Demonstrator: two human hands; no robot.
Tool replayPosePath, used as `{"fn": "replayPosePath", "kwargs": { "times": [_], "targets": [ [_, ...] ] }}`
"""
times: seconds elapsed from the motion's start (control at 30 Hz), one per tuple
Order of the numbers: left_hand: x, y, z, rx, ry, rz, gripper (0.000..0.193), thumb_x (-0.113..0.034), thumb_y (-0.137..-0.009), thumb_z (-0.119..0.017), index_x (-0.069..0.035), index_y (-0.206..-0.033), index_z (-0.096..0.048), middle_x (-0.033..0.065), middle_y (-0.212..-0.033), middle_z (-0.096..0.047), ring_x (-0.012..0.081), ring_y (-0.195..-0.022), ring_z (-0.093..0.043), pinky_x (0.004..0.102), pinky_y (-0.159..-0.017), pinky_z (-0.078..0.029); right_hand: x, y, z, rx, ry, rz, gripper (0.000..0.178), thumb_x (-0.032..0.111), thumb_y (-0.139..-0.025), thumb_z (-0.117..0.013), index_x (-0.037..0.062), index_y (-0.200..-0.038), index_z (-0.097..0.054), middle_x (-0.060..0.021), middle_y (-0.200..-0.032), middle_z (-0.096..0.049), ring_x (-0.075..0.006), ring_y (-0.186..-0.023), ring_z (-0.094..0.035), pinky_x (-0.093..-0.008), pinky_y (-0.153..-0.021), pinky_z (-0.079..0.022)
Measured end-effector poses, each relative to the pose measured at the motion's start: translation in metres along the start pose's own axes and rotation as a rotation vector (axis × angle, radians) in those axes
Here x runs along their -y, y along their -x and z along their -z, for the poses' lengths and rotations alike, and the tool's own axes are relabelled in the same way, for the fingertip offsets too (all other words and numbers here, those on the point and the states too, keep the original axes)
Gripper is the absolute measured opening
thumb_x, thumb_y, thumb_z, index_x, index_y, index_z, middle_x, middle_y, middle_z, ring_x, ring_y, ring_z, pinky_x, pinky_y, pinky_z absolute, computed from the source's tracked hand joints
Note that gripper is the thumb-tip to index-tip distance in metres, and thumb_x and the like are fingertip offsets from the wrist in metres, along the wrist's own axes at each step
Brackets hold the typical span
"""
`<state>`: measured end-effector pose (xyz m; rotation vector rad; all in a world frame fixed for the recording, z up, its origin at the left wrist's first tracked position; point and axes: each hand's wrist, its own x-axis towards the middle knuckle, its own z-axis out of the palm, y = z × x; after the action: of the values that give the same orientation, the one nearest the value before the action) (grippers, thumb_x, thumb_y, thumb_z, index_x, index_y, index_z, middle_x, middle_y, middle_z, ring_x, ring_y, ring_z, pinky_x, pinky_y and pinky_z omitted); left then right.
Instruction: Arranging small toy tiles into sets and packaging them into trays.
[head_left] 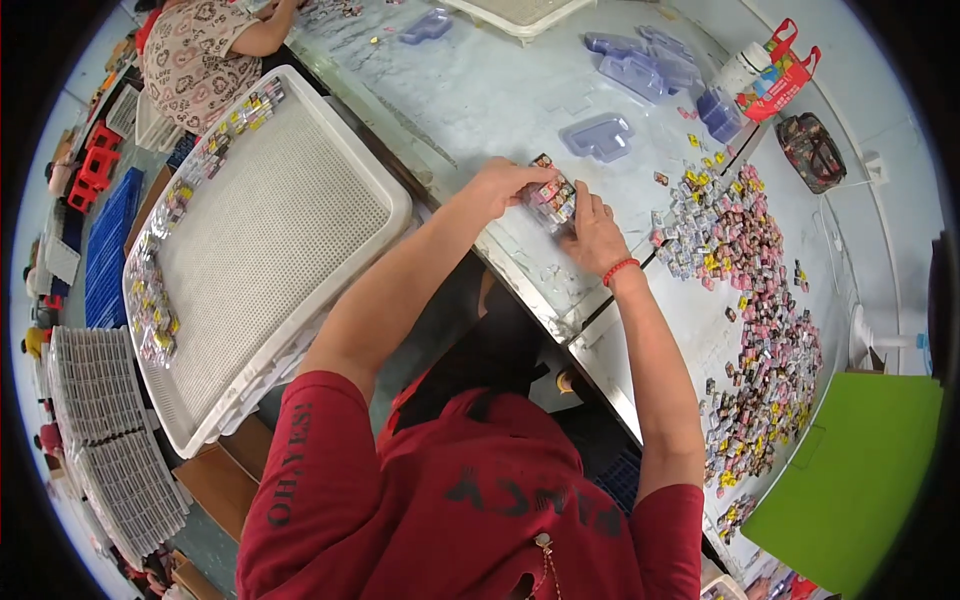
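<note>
Between my two hands is a clear plastic pack (552,203) filled with small printed pieces in pink, yellow and dark colours, held near the table's edge. My left hand (503,186) grips it from the left, with the thumb and fingers reaching across its far side. On the opposite side my right hand (597,236), with a red bracelet at the wrist, is closed around its edge. Just beyond lies an empty clear blue-tinted plastic shell (598,137). To the right, a large heap of small printed pieces (750,250) spreads along the table.
Left of me stands a white perforated tray (270,215) with filled packs along two sides. More plastic shells (640,65) are stacked at the back, near a red bag (785,75). A green board (850,470) borders the heap. Another person (200,60) works at far left.
</note>
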<state>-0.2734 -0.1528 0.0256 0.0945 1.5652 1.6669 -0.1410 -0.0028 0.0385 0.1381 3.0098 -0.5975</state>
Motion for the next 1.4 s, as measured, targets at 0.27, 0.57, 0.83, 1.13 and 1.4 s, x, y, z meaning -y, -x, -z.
{"fn": "replayPosePath", "kwargs": {
  "times": [0.27,0.57,0.83,1.13,1.4],
  "targets": [
    [-0.010,0.021,-0.030,-0.086,-0.015,-0.006,0.071,-0.035,-0.073,-0.081,0.008,-0.119,-0.049,0.0190,-0.104,-0.063,0.0275,-0.089,-0.065,0.0437,-0.077,-0.054,-0.014,-0.004,-0.005,-0.073,-0.029,0.065,0.088,0.013,-0.071,-0.064,-0.0064,-0.143,-0.017,-0.0291,-0.120,-0.047,-0.0456,-0.109,-0.047,-0.0452,-0.098,-0.041],
    [-0.015,0.030,-0.009,-0.062,0.192,0.044,0.042,-0.026,-0.077,-0.076,0.000,-0.106,-0.061,0.0139,-0.098,-0.065,0.0254,-0.083,-0.067,0.0425,-0.070,-0.057,0.001,0.010,0.051,0.102,-0.380,0.099,0.098,0.034,-0.075,-0.075,-0.0019,-0.146,-0.018,-0.0252,-0.135,-0.043,-0.0346,-0.122,-0.048,-0.0374,-0.102,-0.039],
    [-0.025,0.140,0.023,-0.011,0.331,-0.231,0.040,-0.028,-0.082,-0.072,-0.002,-0.111,-0.062,0.0080,-0.098,-0.065,0.0199,-0.091,-0.062,0.0363,-0.072,-0.053,-0.051,0.014,0.017,-0.206,-0.584,0.034,0.066,0.037,-0.093,-0.059,0.0046,-0.143,-0.031,-0.0146,-0.128,-0.051,-0.0212,-0.114,-0.051,-0.0329,-0.087,-0.047],
    [0.039,0.353,0.202,-0.646,0.510,-0.405,0.026,-0.024,-0.085,-0.068,-0.011,-0.106,-0.063,0.0024,-0.088,-0.065,0.0164,-0.082,-0.066,0.0368,-0.073,-0.057,-0.043,0.013,-0.081,-0.461,0.059,0.410,0.058,0.029,-0.083,-0.065,-0.0042,-0.126,-0.045,-0.0221,-0.123,-0.052,-0.0394,-0.117,-0.044,-0.0466,-0.102,-0.033],
    [0.146,0.485,0.365,-0.949,0.718,-0.418,0.015,-0.032,-0.090,-0.061,-0.020,-0.100,-0.062,-0.0024,-0.091,-0.068,0.0168,-0.076,-0.065,0.0418,-0.071,-0.053,-0.037,0.015,-0.087,-0.471,0.102,0.403,0.057,0.028,-0.085,-0.063,-0.0031,-0.129,-0.043,-0.0212,-0.128,-0.048,-0.0395,-0.120,-0.041,-0.0478,-0.103,-0.032]
  ]
}}
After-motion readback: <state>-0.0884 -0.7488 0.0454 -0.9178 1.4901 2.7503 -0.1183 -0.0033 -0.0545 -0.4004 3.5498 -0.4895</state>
